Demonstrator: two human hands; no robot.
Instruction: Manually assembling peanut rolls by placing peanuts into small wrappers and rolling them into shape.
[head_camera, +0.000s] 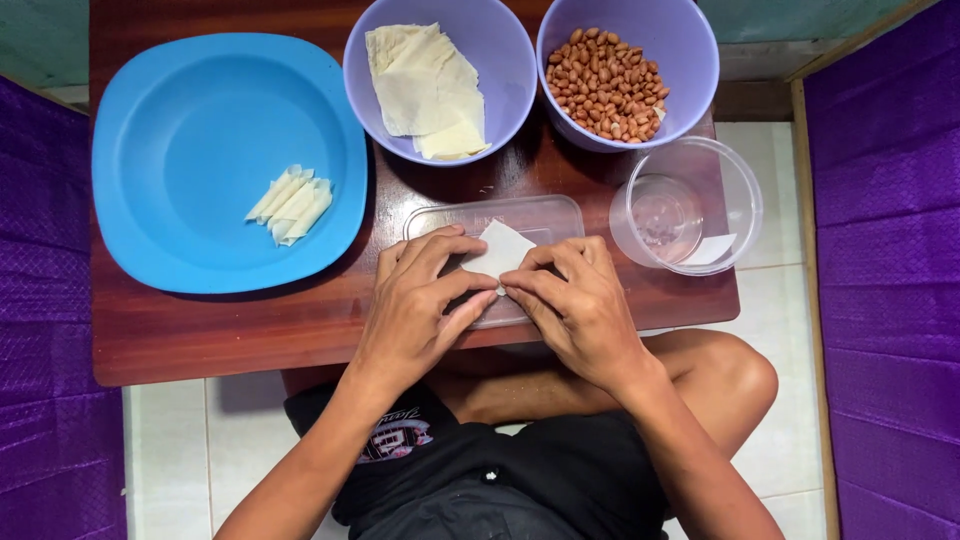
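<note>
Surface: dark red-brown wooden table (200, 330), upper half of frame, over pale floor tiles.
Room: purple fabric at both side edges.
Wrapper (502, 247): small white sheet, centre of frame, on a clear plastic lid (545, 213); free corner pointing up, long axis running from upper left to lower right.
Left hand (415, 300): fingers pinched narrow on wrapper's lower edge.
Right hand (575, 300): same pinch, fingertips touching the left's.
Blue plate (180, 120): upper left, holding rolled wrappers (290, 205).
Top centre: purple bowl of wrapper sheets (430, 90).
Upper right: purple bowl of peanuts (608, 82).
Right: clear cup (690, 205).

Fingers (470, 285) hide most of the wrapper (500, 248).
</note>
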